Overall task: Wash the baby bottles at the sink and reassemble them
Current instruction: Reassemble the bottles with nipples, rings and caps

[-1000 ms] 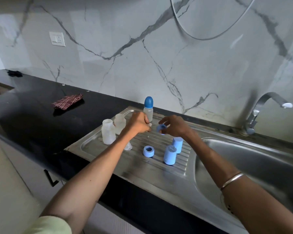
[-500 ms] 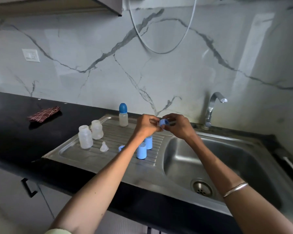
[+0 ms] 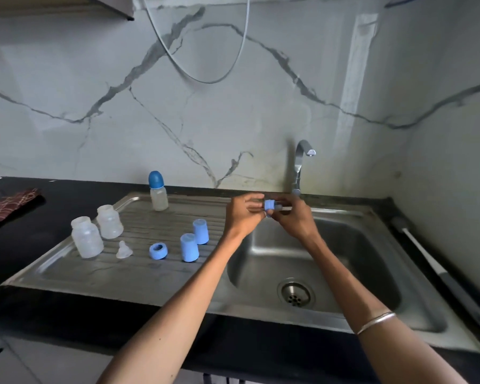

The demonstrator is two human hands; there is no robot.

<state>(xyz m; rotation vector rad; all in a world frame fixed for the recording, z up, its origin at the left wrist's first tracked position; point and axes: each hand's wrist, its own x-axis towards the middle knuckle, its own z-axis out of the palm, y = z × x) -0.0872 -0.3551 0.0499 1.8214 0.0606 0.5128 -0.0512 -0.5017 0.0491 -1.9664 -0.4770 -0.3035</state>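
Over the sink basin (image 3: 372,245), both hands' fingers (image 3: 257,199) pinch the blue collar (image 3: 268,204) between them

Dim, cool daylight streaks the marble wall (image 3: 360,79); soft focus, wide-angle bending at edges.

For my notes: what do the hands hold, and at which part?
Both hands, left hand and right hand, pinch one blue collar ring by its opposite sides, over the sink.
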